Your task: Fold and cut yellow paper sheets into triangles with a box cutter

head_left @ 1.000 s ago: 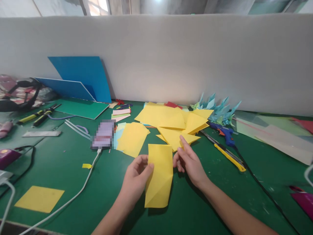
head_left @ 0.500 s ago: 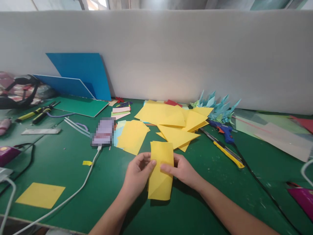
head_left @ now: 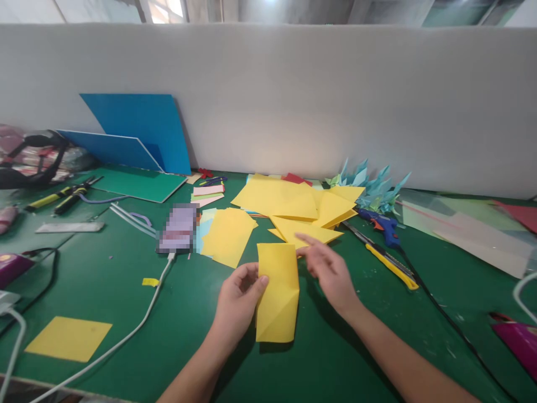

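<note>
A folded yellow sheet of paper (head_left: 277,294), creased across its lower half, stands tall and narrow in front of me. My left hand (head_left: 240,294) pinches its left edge, thumb on the near face and fingers behind. By the upper right edge is my right hand (head_left: 329,274), its index finger stretched out and the others loosely bent. One of its lower fingers is close to the paper's edge; whether it touches I cannot tell. Behind the sheet lie folded yellow triangles (head_left: 308,228) and a stack of yellow paper (head_left: 230,235).
A yellow utility knife (head_left: 392,266) and a blue glue gun (head_left: 386,226) lie on the right, near blue folded-paper shapes (head_left: 369,184). To the left are a purple phone (head_left: 178,228) on a white cable (head_left: 146,316), pliers (head_left: 69,196) and one yellow square (head_left: 69,338).
My right hand has let go of the paper's right side and moved up and outward, with its fingers extended. The left hand keeps its hold.
</note>
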A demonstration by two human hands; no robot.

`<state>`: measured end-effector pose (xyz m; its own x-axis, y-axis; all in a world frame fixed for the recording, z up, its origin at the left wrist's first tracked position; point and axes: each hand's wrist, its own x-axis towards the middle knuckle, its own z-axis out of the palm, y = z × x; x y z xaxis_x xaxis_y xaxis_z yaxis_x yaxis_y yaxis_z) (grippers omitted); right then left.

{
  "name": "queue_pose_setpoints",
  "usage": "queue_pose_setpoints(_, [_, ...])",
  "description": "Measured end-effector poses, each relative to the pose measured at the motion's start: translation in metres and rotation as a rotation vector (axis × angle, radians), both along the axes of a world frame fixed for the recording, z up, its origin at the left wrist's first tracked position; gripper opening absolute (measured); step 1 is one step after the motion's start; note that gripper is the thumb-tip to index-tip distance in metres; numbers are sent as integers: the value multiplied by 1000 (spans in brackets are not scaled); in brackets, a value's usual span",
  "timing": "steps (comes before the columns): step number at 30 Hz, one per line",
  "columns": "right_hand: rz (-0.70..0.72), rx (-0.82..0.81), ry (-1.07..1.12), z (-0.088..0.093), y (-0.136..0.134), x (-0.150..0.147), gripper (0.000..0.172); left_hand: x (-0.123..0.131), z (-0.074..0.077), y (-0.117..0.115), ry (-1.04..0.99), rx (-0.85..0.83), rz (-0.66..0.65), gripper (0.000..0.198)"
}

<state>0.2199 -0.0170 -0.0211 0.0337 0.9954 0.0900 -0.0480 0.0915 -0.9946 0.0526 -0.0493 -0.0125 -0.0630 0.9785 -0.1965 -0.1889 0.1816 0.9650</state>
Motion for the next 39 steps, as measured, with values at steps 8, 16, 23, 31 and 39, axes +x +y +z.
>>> queue_pose_setpoints(8, [-21, -166, 73, -2, 7, 9, 99, 1, 2, -1, -10, -18, 0, 33])
queue_pose_setpoints(16, [79, -113, 32, -6, 1, 4, 76, 1, 0, 0, 17, -18, -14, 37])
queue_pose_setpoints(23, [380, -217, 79, -9, -14, -11, 46, 3, -2, -3, -25, -14, -52, 37])
queue_pose_setpoints(31, [365, -289, 107, -7, -14, -10, 45, 4, -2, -4, -20, -10, -41, 40])
queue_pose_setpoints(39, [317, -270, 102, -11, -15, -14, 43, 0, -1, 0, 26, 21, -2, 31])
